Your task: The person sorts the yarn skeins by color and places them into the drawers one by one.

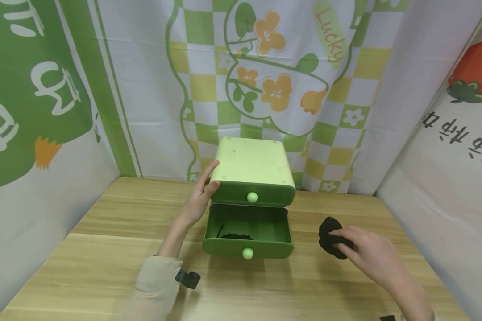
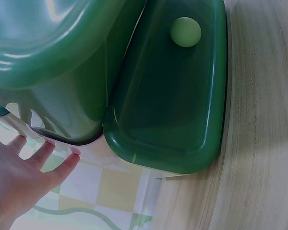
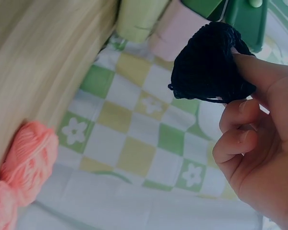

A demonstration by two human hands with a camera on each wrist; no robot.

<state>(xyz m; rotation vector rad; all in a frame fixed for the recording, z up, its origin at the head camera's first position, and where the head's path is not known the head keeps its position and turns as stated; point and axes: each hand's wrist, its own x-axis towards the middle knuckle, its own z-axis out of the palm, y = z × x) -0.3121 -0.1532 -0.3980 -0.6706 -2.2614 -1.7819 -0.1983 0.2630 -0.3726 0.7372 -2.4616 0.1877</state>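
A small cabinet point(image 1: 252, 161) with a pale yellow-green top and green drawer fronts stands on the table. Under its shut top drawer, a green drawer point(image 1: 247, 247) is pulled out, with something black and stringy point(image 1: 236, 236) inside, partly hidden by the front. My left hand point(image 1: 199, 196) rests against the cabinet's left side, thumb at the front corner; in the left wrist view its fingers point(image 2: 62, 170) are spread along that side. Right of the cabinet, my right hand point(image 1: 371, 254) pinches a black ball of yarn point(image 3: 209, 67) between thumb and fingers above the table.
Another drawer front point(image 2: 168, 100) with a round knob is shut below the pulled-out one. Pink balls of yarn point(image 3: 31, 160) lie at the left of the right wrist view. Printed cloth point(image 1: 152, 89) hangs behind and beside the wooden table point(image 1: 116, 249).
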